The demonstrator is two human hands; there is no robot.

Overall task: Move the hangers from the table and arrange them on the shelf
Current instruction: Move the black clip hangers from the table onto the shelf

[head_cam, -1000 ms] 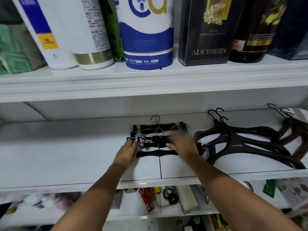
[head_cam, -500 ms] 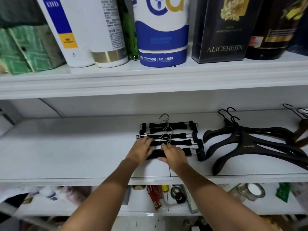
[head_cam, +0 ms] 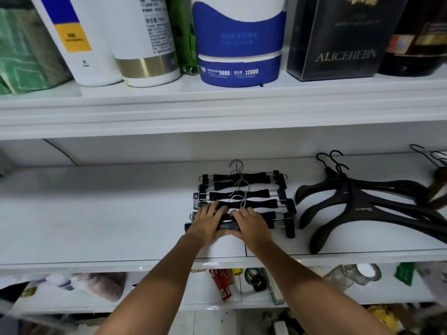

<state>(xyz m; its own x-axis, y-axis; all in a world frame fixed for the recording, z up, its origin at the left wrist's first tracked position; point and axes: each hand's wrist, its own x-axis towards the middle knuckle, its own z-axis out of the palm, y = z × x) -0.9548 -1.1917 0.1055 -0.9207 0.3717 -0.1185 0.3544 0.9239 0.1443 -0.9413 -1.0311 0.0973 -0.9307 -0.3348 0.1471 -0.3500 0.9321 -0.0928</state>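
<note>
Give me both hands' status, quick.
Left hand: open, flat on the nearest clip hangers.
Right hand: open, pressing on the same hangers, gripping nothing.

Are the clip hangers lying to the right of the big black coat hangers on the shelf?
No, the clip hangers lie left of the coat hangers.

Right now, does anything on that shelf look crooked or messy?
Mostly tidy. The black clip hangers with silver hooks lie in a neat overlapping row under the left hand and right hand. Only the larger black plastic coat hangers beside them look messy, splayed at crossing angles.
</note>
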